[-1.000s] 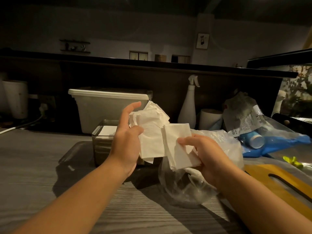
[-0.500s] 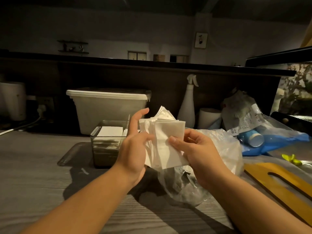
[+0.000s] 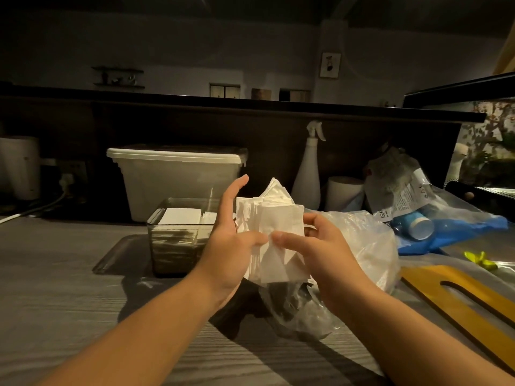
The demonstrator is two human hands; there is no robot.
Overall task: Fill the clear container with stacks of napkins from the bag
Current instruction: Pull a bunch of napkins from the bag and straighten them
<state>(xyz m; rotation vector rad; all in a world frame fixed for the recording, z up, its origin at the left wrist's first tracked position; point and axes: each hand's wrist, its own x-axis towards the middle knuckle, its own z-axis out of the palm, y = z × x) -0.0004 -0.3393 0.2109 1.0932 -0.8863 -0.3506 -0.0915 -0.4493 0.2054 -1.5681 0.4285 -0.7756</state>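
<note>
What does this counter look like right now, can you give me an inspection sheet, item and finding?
Surface: grey wood-grain counter, dimly lit.
Job's things: napkin stack held over the plastic bag; clear container to its left, partly filled with napkins.
Clutter: white lidded bin, spray bottle, blue bag, yellow board.
Grips: left hand and right hand both pinch the napkin stack.
Cables: white cable far left, near a wall plug.
Surroundings: dark raised ledge; framed picture.

Bare left hand (image 3: pixel 228 254) and bare right hand (image 3: pixel 328 257), with bare forearms entering from the lower frame edge; fingernails trimmed short
</note>
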